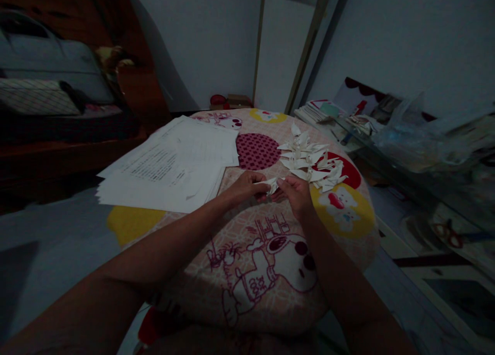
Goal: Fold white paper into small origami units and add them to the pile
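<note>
A small folded piece of white paper (pixel 272 185) is pinched between my two hands above the round table. My left hand (pixel 249 186) grips its left end, fingers closed. At its right end, the thumb and fingers of my right hand (pixel 296 192) press on it. Just beyond my right hand lies a pile of folded paper cranes (pixel 305 156), white with pointed wings. To the left, a stack of printed paper sheets (pixel 181 159) spreads over the table, apart from my left hand.
A cartoon-patterned tablecloth (pixel 240 231) covers the round table. On the right stands a glass-topped cabinet (pixel 417 174) with papers, a plastic bag (pixel 406 123) and scissors (pixel 448 234). A wooden seat (pixel 143 89) with bags is at the left. Small boxes (pixel 237 101) sit by the far wall.
</note>
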The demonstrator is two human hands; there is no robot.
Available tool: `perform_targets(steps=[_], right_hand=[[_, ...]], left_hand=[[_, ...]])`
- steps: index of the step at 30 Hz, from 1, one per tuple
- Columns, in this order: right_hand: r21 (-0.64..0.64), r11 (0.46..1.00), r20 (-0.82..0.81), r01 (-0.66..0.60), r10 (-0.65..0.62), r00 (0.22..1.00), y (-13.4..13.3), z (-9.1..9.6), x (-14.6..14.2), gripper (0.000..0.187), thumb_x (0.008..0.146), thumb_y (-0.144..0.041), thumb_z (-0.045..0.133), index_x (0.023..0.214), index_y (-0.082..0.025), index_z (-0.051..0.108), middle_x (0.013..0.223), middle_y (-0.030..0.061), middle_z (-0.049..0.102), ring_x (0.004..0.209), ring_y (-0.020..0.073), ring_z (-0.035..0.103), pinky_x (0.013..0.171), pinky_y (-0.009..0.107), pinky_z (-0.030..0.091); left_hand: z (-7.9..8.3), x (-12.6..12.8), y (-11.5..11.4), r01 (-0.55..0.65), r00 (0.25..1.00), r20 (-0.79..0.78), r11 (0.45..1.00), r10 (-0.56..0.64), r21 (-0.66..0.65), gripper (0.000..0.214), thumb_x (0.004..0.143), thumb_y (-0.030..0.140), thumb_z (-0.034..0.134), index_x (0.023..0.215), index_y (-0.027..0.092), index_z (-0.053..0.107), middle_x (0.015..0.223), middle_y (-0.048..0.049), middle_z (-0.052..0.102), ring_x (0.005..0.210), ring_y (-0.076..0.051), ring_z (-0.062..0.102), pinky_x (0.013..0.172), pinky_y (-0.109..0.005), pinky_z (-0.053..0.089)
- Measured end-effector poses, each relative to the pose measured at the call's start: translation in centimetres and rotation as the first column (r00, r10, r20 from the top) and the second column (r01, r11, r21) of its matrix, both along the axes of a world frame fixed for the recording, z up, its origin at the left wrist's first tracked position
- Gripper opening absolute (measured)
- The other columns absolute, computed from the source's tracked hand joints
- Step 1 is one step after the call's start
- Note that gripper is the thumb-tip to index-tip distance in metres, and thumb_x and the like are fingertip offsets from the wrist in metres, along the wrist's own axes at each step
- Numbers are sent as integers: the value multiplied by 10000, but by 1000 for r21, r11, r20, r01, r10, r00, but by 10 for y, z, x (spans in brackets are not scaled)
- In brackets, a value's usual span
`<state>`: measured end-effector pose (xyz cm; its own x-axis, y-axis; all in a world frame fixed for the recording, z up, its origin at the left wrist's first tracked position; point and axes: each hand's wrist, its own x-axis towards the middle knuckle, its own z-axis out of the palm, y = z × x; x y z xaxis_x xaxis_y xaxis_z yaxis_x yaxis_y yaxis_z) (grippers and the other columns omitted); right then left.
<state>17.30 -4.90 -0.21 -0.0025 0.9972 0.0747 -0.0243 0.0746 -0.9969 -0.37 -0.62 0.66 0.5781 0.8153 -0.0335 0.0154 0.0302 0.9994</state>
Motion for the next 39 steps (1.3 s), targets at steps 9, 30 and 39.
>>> perform_targets(steps=[9,30,39], right_hand=[[62,986,-16,152,-152,988,-1,-10,-13,310,714,-464,770,730,-156,741,610,15,697,530,143,617,544,275,544],[549,805,251,225,-416,874,-19,6,-23,245,936,-353,602,799,-255,780,885,66,744,860,220,679,819,358,553],[448,822,140,351,-452,881,-19,4,-24,332,893,-418,662,624,-233,722,783,67,721,818,236,685,760,366,543]], left_hand=[[5,-1,-3,-51,999,30,963,44,263,183,701,260,713,585,144,633,871,-59,652,697,-113,562,570,-217,426],[5,7,-15,-355,920,1,832,392,427,203,781,356,740,796,160,690,672,-11,669,568,-110,581,541,-214,425],[5,6,-16,-399,914,165,893,370,209,228,774,356,743,739,137,688,644,-28,689,585,-140,649,574,-239,521]])
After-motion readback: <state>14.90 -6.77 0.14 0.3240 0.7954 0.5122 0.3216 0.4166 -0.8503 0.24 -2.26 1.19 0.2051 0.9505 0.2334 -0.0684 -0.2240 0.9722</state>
